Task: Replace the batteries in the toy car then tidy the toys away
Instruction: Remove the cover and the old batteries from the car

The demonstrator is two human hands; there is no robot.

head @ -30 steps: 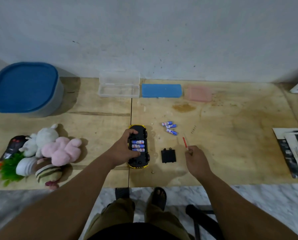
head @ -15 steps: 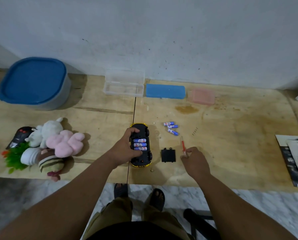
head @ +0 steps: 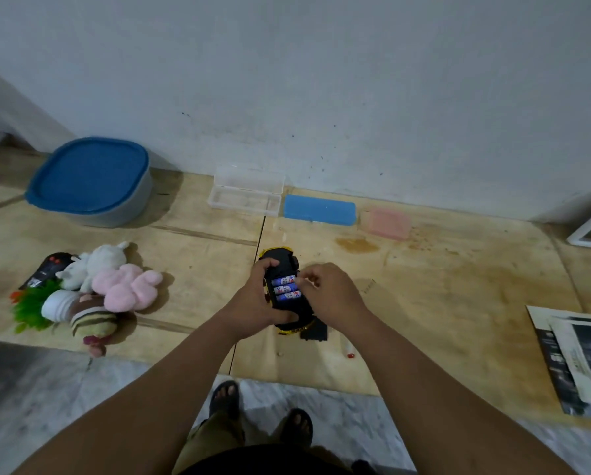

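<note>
The black and yellow toy car [head: 280,258] lies upside down on the plywood table, its battery bay uncovered. Three blue batteries [head: 284,289] sit side by side in the bay. My left hand [head: 252,303] grips the car from the left. My right hand [head: 331,296] is at the car's right side, fingertips pinched on the right end of the top battery. The black battery cover [head: 316,332] lies just under my right wrist. A small red-tipped screwdriver [head: 347,349] rests on the table nearby. My right hand hides the loose batteries seen before.
Plush toys [head: 126,286], a green plastic plant [head: 33,303] and a black remote [head: 47,269] are heaped at the left. A blue-lidded tub [head: 88,180], a clear case [head: 246,197], a blue case [head: 319,209] and a pink case [head: 384,222] line the wall. Papers [head: 578,354] lie at the right edge.
My right hand put the screwdriver down on the table and moved left onto the batteries in the car. My left hand kept its grip on the car.
</note>
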